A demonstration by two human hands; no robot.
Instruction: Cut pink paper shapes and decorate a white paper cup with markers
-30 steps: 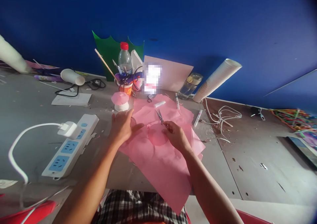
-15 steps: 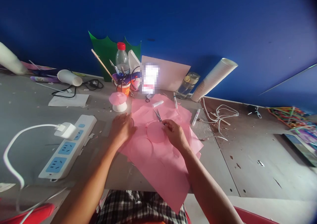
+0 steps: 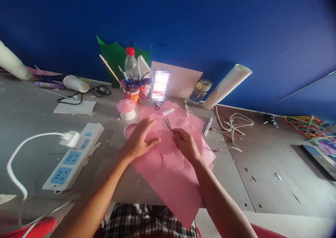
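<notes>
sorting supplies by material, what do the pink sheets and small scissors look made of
The pink sheets: likely thin matte paper; they lie flat and overlap. The small scissors in the right hand: blades look like shiny grey metal; handles hidden.

One view, from our own head
We look forward and down at the table [image 3: 262, 168], close over our left hand [image 3: 139, 142] and right hand [image 3: 187, 145], with the blue wall [image 3: 236, 20] across the top.
</notes>
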